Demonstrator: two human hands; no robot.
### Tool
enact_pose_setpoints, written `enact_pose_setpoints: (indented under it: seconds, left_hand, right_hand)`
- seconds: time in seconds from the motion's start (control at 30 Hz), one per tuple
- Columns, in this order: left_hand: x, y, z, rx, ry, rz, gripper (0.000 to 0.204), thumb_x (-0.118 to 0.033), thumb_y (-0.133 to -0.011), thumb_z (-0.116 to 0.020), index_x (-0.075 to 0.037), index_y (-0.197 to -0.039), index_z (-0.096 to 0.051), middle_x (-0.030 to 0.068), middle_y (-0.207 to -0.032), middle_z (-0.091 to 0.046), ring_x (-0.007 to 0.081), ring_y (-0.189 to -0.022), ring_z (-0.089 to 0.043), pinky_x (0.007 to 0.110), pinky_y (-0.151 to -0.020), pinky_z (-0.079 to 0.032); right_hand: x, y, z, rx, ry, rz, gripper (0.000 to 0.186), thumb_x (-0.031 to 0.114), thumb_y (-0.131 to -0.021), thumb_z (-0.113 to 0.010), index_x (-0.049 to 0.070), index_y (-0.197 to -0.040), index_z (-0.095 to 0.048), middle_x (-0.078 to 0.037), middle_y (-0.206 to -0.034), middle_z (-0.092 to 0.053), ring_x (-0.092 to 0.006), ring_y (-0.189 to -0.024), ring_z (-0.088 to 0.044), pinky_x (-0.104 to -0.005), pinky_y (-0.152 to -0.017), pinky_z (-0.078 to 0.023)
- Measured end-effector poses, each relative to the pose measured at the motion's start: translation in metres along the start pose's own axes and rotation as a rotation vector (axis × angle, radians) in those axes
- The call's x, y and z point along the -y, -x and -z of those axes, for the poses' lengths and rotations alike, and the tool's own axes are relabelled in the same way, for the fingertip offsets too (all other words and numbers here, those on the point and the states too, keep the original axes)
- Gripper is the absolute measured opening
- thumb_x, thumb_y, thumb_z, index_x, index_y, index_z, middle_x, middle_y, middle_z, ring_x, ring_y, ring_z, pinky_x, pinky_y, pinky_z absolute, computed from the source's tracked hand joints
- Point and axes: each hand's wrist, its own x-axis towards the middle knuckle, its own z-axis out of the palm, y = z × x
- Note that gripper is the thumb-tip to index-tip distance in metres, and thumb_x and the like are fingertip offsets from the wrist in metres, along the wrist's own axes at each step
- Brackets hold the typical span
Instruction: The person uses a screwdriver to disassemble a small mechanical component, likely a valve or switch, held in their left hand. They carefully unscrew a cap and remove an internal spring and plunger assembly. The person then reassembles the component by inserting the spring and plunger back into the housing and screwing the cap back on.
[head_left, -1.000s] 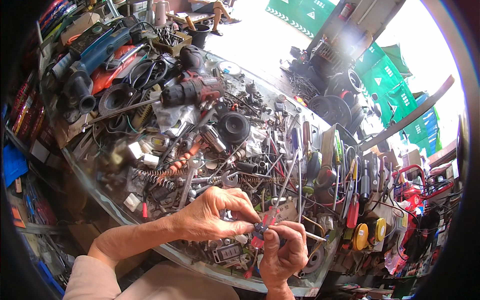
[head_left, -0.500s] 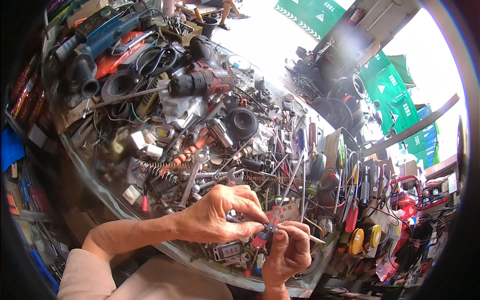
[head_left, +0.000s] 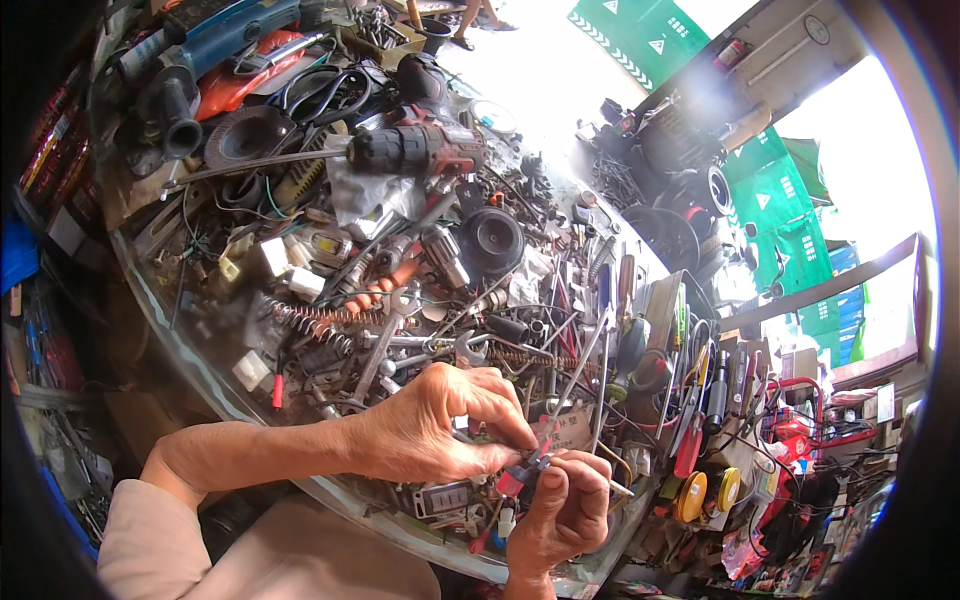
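My left hand (head_left: 430, 425) reaches across from the left, thumb and forefinger pinched on a small dark part (head_left: 527, 467). Opposite it, my right hand (head_left: 562, 515) pinches the same part with thumb and fingertips. The part is too small and too covered by fingers to name. Just below it shows a red piece (head_left: 511, 483); whether it is joined to the part or lies behind it I cannot tell. A long metal shaft (head_left: 583, 362) slants up beyond my fingers. An open-end wrench (head_left: 388, 340) lies past my left hand.
The glass-topped bench (head_left: 190, 365) is heaped with tools and parts. A red and black power drill (head_left: 420, 150), a round black part (head_left: 495, 238) and coil springs (head_left: 310, 318) lie beyond my hands. Upright pliers and screwdrivers (head_left: 690, 440) crowd the right, beside yellow discs (head_left: 690, 495).
The view has shifted slightly, and both hands sit a little further left and lower. They keep their pinch on the small dark part.
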Motion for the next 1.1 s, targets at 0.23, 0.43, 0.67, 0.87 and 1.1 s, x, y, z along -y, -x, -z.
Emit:
enact_pose_setpoints:
  seconds: [0.23, 0.43, 0.67, 0.87, 1.1]
  left_hand:
    - [0.0003, 0.0001, 0.0005, 0.01, 0.063, 0.05, 0.014, -0.009, -0.08, -0.074, -0.004, -0.093, -0.072, 0.0081, -0.087, -0.066, 0.0161, -0.083, -0.06, 0.028, -0.073, -0.048]
    - [0.0006, 0.0001, -0.0036, -0.01, 0.006, 0.043, 0.014, -0.008, -0.081, -0.073, -0.002, -0.093, -0.071, 0.0086, -0.084, -0.065, 0.0188, -0.084, -0.061, 0.03, -0.075, -0.05]
    - [-0.0032, -0.0001, -0.002, 0.014, -0.004, 0.033, 0.013, -0.006, -0.081, -0.072, 0.0, -0.092, -0.069, 0.0092, -0.087, -0.065, 0.0196, -0.086, -0.061, 0.031, -0.077, -0.05]
    - [-0.0012, 0.0004, -0.0033, 0.009, -0.004, 0.019, 0.015, -0.007, -0.08, -0.073, -0.001, -0.093, -0.069, 0.0078, -0.086, -0.064, 0.0187, -0.085, -0.061, 0.031, -0.076, -0.049]
    - [0.0036, 0.0, -0.0069, -0.023, -0.133, -0.116, 0.014, -0.008, -0.079, -0.075, -0.002, -0.091, -0.07, 0.0069, -0.084, -0.065, 0.0188, -0.08, -0.06, 0.031, -0.071, -0.048]
  right_hand:
    - [-0.004, 0.0012, 0.0022, 0.006, 0.018, 0.036, 0.018, 0.015, -0.089, -0.068, 0.0, -0.089, -0.059, -0.007, -0.093, -0.056, -0.015, -0.086, -0.053, -0.027, -0.078, -0.043]
    - [-0.0017, 0.0018, 0.0002, -0.039, -0.009, 0.006, 0.018, 0.015, -0.089, -0.068, 0.0, -0.09, -0.058, -0.008, -0.093, -0.056, -0.0152, -0.086, -0.053, -0.0277, -0.079, -0.044]
    - [-0.0029, 0.0022, 0.0012, -0.016, -0.013, 0.014, 0.019, 0.016, -0.089, -0.068, 0.0, -0.09, -0.059, -0.008, -0.095, -0.055, -0.0149, -0.086, -0.053, -0.0269, -0.078, -0.044]
    - [-0.0026, 0.0025, 0.0015, -0.024, -0.023, 0.007, 0.018, 0.015, -0.089, -0.067, 0.0, -0.09, -0.059, -0.008, -0.095, -0.056, -0.015, -0.087, -0.053, -0.0273, -0.078, -0.044]
    - [-0.0029, 0.0004, 0.0026, -0.017, -0.023, 0.01, 0.016, 0.013, -0.09, -0.066, -0.001, -0.09, -0.059, -0.008, -0.094, -0.056, -0.0151, -0.086, -0.054, -0.0282, -0.078, -0.045]
